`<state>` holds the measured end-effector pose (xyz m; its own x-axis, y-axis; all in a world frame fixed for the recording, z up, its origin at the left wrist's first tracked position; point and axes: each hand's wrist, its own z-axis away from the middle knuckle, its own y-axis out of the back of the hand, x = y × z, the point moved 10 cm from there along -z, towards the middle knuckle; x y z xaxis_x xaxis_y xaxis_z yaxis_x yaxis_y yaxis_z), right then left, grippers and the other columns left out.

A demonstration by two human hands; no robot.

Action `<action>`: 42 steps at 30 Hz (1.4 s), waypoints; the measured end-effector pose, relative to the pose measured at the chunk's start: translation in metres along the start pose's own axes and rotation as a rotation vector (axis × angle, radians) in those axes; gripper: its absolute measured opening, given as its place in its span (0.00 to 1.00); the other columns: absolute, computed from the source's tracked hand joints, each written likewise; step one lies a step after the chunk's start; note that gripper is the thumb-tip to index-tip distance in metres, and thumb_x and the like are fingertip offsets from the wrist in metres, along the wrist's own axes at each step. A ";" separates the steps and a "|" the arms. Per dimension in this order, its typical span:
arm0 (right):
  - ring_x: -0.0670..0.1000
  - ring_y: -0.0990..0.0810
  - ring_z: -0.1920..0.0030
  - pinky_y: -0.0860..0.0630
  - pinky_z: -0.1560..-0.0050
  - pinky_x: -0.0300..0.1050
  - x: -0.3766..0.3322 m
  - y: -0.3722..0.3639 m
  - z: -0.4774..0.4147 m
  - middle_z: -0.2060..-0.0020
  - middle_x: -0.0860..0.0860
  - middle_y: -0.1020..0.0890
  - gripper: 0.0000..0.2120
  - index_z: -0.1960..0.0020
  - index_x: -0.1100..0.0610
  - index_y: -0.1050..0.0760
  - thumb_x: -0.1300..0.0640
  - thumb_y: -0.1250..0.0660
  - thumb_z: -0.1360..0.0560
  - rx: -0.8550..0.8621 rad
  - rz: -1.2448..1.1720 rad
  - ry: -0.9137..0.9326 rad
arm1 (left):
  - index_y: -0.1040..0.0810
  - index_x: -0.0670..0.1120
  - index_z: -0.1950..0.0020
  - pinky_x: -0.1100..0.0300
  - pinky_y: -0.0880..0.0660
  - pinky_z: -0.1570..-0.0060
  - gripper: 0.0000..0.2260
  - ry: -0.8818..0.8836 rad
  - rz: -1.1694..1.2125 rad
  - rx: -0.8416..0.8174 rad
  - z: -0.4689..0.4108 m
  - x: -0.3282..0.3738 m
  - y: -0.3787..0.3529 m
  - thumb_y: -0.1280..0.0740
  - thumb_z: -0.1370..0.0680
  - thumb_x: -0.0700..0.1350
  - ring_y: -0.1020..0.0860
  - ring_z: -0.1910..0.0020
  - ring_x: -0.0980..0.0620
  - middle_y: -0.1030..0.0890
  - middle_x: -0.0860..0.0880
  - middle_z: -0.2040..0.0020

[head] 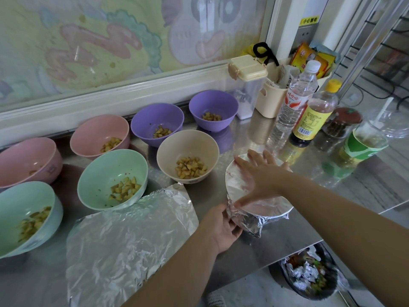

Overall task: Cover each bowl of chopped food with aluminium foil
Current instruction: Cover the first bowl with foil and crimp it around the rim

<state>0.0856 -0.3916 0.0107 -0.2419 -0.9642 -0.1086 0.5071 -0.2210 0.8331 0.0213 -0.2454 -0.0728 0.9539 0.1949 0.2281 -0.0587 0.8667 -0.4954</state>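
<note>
A foil-covered bowl (263,212) stands on the steel counter at centre right. My right hand (260,171) lies flat on its foil top, fingers spread. My left hand (221,227) presses the crumpled foil against the bowl's left side, fingers curled round the edge. A loose foil sheet (128,235) lies flat to the left. Several uncovered bowls of chopped food stand behind: a beige bowl (188,149), a green bowl (110,169), a second green bowl (24,202), two pink bowls (99,131) and two purple bowls (157,118).
Bottles (294,100), a green cup (363,145), jars and a cream caddy (276,94) crowd the counter's back right. The counter edge (287,255) runs just below the covered bowl. A bin with foil scraps (309,275) sits on the floor below.
</note>
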 end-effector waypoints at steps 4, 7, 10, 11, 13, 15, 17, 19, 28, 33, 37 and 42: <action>0.64 0.68 0.21 0.53 0.34 0.86 0.000 -0.001 -0.001 0.19 0.46 0.66 0.68 0.21 0.35 0.68 0.17 0.32 0.48 0.003 -0.002 0.003 | 0.21 0.44 0.41 0.54 0.26 0.50 0.09 -0.059 0.117 -0.020 -0.005 0.001 0.002 0.37 0.19 0.40 0.20 0.56 0.49 0.15 0.46 0.58; 0.65 0.68 0.21 0.52 0.33 0.86 0.001 -0.003 -0.003 0.19 0.46 0.66 0.69 0.22 0.35 0.68 0.16 0.33 0.49 0.002 -0.003 0.009 | 0.20 0.44 0.40 0.54 0.26 0.48 0.09 -0.070 0.174 -0.028 -0.007 0.000 0.004 0.35 0.19 0.42 0.20 0.52 0.50 0.15 0.47 0.54; 0.65 0.67 0.21 0.51 0.34 0.86 0.001 -0.003 -0.004 0.19 0.46 0.66 0.69 0.21 0.35 0.68 0.16 0.33 0.49 0.011 0.004 0.009 | 0.19 0.43 0.45 0.52 0.27 0.45 0.07 -0.064 0.215 -0.040 -0.004 -0.001 0.006 0.33 0.19 0.44 0.20 0.50 0.49 0.16 0.47 0.51; 0.65 0.67 0.21 0.52 0.34 0.86 0.001 -0.003 -0.003 0.19 0.46 0.66 0.69 0.21 0.35 0.68 0.17 0.32 0.49 0.011 0.007 0.007 | 0.19 0.42 0.43 0.52 0.26 0.45 0.08 -0.059 0.222 -0.045 -0.003 -0.001 0.007 0.33 0.19 0.43 0.20 0.49 0.48 0.16 0.46 0.49; 0.64 0.67 0.21 0.53 0.34 0.86 0.002 -0.003 -0.003 0.20 0.46 0.66 0.68 0.22 0.35 0.68 0.17 0.32 0.49 0.010 0.008 0.006 | 0.20 0.40 0.43 0.50 0.25 0.47 0.09 -0.045 0.218 -0.051 -0.004 -0.001 0.008 0.32 0.20 0.43 0.19 0.49 0.47 0.16 0.45 0.51; 0.65 0.67 0.21 0.52 0.34 0.86 0.002 -0.004 -0.004 0.19 0.46 0.66 0.69 0.22 0.35 0.69 0.16 0.33 0.50 0.007 0.008 0.010 | 0.19 0.38 0.48 0.48 0.24 0.45 0.07 -0.041 0.195 -0.053 -0.004 0.000 0.007 0.32 0.21 0.42 0.19 0.51 0.46 0.16 0.44 0.58; 0.65 0.68 0.21 0.51 0.34 0.86 0.002 -0.004 -0.005 0.19 0.47 0.66 0.69 0.22 0.35 0.69 0.16 0.34 0.50 0.003 0.011 0.010 | 0.20 0.38 0.51 0.46 0.25 0.39 0.06 -0.063 0.146 -0.055 -0.005 0.003 0.004 0.32 0.21 0.41 0.19 0.52 0.46 0.16 0.43 0.61; 0.65 0.68 0.21 0.52 0.34 0.86 0.002 -0.003 -0.004 0.20 0.47 0.66 0.69 0.22 0.35 0.69 0.17 0.32 0.48 -0.001 0.012 0.005 | 0.20 0.39 0.51 0.45 0.26 0.37 0.05 -0.114 0.064 -0.054 -0.007 0.008 0.004 0.33 0.20 0.40 0.19 0.53 0.47 0.15 0.44 0.62; 0.65 0.68 0.21 0.51 0.34 0.86 0.001 -0.004 -0.004 0.19 0.47 0.66 0.70 0.21 0.36 0.69 0.15 0.36 0.52 -0.006 0.003 0.015 | 0.26 0.44 0.37 0.41 0.32 0.32 0.14 -0.216 -0.331 -0.171 -0.003 0.018 0.014 0.33 0.22 0.36 0.22 0.37 0.43 0.20 0.40 0.38; 0.66 0.68 0.21 0.50 0.33 0.85 0.002 -0.005 -0.004 0.20 0.47 0.66 0.71 0.22 0.36 0.69 0.14 0.38 0.55 -0.005 -0.003 0.021 | 0.25 0.48 0.42 0.48 0.26 0.40 0.11 -0.318 -0.449 -0.120 -0.001 0.027 0.014 0.33 0.21 0.35 0.19 0.44 0.48 0.18 0.47 0.46; 0.65 0.68 0.21 0.52 0.33 0.86 0.001 -0.003 -0.004 0.20 0.46 0.66 0.69 0.22 0.35 0.68 0.16 0.33 0.49 0.003 0.004 0.016 | 0.21 0.48 0.46 0.53 0.24 0.42 0.05 -0.454 -0.676 -0.042 0.000 0.047 0.011 0.31 0.21 0.40 0.20 0.47 0.51 0.17 0.49 0.50; 0.66 0.69 0.22 0.50 0.33 0.85 0.002 -0.005 -0.005 0.19 0.47 0.66 0.69 0.22 0.36 0.69 0.16 0.33 0.49 -0.003 -0.007 0.021 | 0.19 0.47 0.55 0.61 0.29 0.62 0.02 -0.485 -0.941 -0.017 0.000 0.070 -0.001 0.28 0.23 0.41 0.26 0.64 0.52 0.21 0.47 0.62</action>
<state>0.0863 -0.3930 0.0036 -0.2283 -0.9655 -0.1253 0.5084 -0.2280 0.8304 0.0880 -0.2326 -0.0566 0.3926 -0.3863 0.8346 0.6507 0.7580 0.0447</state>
